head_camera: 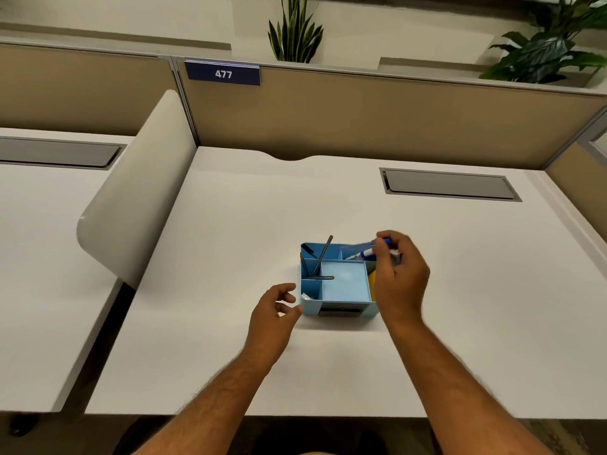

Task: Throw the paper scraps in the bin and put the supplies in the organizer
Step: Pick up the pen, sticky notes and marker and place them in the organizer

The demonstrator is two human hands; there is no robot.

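The right hand (399, 274) pinches a blue-and-white marker (368, 252) by its upper end, tilted over the back right compartment of the light blue organizer (345, 284) on the white tabletop (230, 241). The left hand (274, 310) hovers loosely open, fingers curled, beside the organizer's front left corner; whether it touches is unclear. Pencils (323, 257) lean in the back left slots. To finish well, steady the organizer with the left hand, stand the marker more upright, then lower its tip inside the wall before letting go. No paper scraps are visible on the tabletop.
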